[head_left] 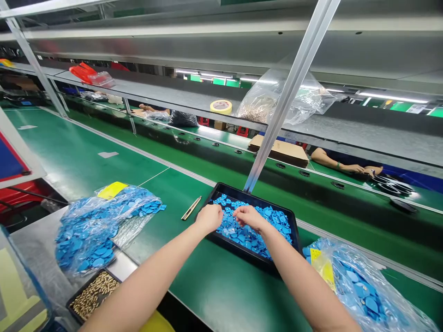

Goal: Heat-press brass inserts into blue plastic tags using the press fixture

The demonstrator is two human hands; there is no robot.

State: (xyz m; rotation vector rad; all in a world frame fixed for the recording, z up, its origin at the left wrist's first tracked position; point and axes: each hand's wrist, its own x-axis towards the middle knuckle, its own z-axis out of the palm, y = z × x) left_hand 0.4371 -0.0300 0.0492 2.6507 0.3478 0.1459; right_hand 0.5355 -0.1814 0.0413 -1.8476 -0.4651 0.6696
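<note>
Both hands are over a black tray (294,230) full of small flat blue plastic pieces (242,233). Near the tray's left side is my left hand (210,218), its fingers curled closed; what they hold, if anything, is hidden. A short gap to its right, my right hand (249,217) is bent with thumb and fingertips pinched together above the blue pieces. Anything in that pinch is too small to make out. On the green table just left of the tray lies a pair of tweezers (191,208).
Clear bags of blue pieces lie at left (93,226) and right (360,281). A small tray of brass parts (95,293) sits lower left. An upright metal post (290,97) rises behind the tray. Yellow tape (220,107) rests on the shelf. Across the bench, a co-worker's arms (341,163) show.
</note>
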